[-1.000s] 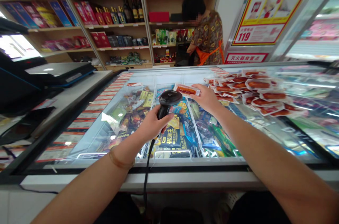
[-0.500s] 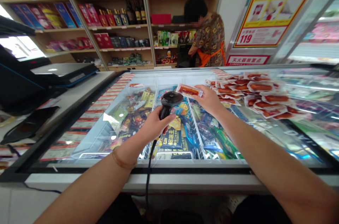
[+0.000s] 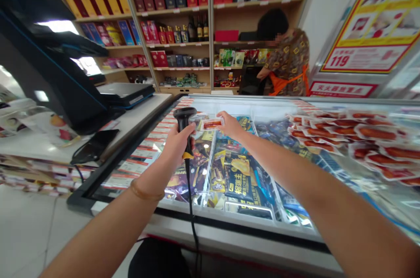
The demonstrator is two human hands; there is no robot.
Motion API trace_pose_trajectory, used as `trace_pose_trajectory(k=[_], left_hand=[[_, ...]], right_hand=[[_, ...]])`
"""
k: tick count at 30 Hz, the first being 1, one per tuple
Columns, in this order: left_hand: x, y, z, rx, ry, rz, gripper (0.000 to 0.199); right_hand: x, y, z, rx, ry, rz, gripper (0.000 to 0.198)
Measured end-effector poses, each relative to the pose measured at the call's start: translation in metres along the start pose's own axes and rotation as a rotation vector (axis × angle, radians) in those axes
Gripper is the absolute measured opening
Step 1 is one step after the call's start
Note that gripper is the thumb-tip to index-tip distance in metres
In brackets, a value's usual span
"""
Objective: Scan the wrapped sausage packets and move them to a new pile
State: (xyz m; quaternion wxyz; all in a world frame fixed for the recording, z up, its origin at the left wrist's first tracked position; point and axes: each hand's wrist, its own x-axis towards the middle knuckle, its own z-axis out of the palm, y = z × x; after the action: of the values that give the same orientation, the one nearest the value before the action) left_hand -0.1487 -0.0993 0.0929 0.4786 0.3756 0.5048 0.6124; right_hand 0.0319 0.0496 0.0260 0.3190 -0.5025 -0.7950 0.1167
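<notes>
My left hand (image 3: 178,143) is closed around the handle of a black barcode scanner (image 3: 184,115), its cable hanging down over the freezer's front edge. Just to the right of the scanner head, my right hand (image 3: 229,124) pinches one end of a packaged sausage (image 3: 211,124) in clear wrap, held over the glass. Both hands are above the glass-topped chest freezer (image 3: 262,235), which has wire baskets of frozen treats inside. Many more packaged sausages (image 3: 370,138) lie piled on the glass to the right.
A counter at left bears a flat scale (image 3: 126,93), a black terminal (image 3: 49,63) and a dark tray-like object (image 3: 95,144). Behind the freezer, a person in an orange apron (image 3: 288,61) bends by shelves (image 3: 177,10) of boxes and bottles.
My view has swung left, so more of the counter shows. Both hands have moved left over the freezer, still holding the scanner and the packaged sausage.
</notes>
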Motion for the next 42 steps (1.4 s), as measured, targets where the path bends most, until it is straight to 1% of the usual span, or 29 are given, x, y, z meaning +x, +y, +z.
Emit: trace_pose_trajectory(k=[2,5,7,10,13,16,19,22,26,28,30,32,35,38,42], left_hand=[[0.009,0.000,-0.026,0.036,0.057,0.071,0.030],[0.019,0.000,-0.059,0.040,0.103,0.047,0.033],[0.023,-0.001,-0.073,0.026,0.129,0.029,0.035],[0.025,-0.003,-0.081,0.012,0.148,0.018,0.036],[0.023,-0.006,-0.073,-0.009,0.128,0.006,0.038],[0.017,-0.009,-0.051,-0.037,0.073,-0.027,0.038],[0.009,-0.014,-0.018,-0.072,-0.012,-0.056,0.035],[-0.001,-0.022,0.022,-0.106,-0.115,-0.080,0.032],[-0.016,-0.031,0.077,-0.118,-0.221,-0.101,0.032],[-0.025,-0.036,0.100,-0.131,-0.272,-0.117,0.033],[-0.034,-0.042,0.116,-0.144,-0.314,-0.131,0.033],[-0.041,-0.050,0.124,-0.136,-0.348,-0.125,0.034],[-0.048,-0.063,0.122,-0.059,-0.365,-0.086,0.037],[-0.050,-0.070,0.113,0.021,-0.372,-0.101,0.039],[-0.049,-0.071,0.106,0.040,-0.359,-0.132,0.038]], right_hand=[[0.023,-0.016,0.027,-0.034,-0.009,0.030,0.038],[0.052,-0.030,0.059,-0.095,0.011,0.067,0.034],[0.065,-0.034,0.073,-0.134,0.049,0.070,0.033],[0.076,-0.034,0.080,-0.198,0.117,0.086,0.034],[0.074,-0.030,0.074,-0.203,0.172,0.136,0.042],[0.059,-0.017,0.056,-0.171,0.204,0.134,0.046],[0.029,0.007,0.024,-0.166,0.228,0.090,0.041],[-0.011,0.036,-0.018,-0.198,0.252,0.084,0.041],[-0.069,0.071,-0.083,-0.330,0.279,0.140,0.039],[-0.094,0.084,-0.113,-0.429,0.305,0.176,0.037],[-0.116,0.092,-0.137,-0.541,0.340,0.223,0.035],[-0.133,0.097,-0.155,-0.650,0.331,0.275,0.029],[-0.146,0.098,-0.167,-0.758,0.265,0.331,0.020],[-0.149,0.101,-0.169,-0.786,0.260,0.347,0.018],[-0.146,0.116,-0.168,-0.741,0.269,0.296,0.017]])
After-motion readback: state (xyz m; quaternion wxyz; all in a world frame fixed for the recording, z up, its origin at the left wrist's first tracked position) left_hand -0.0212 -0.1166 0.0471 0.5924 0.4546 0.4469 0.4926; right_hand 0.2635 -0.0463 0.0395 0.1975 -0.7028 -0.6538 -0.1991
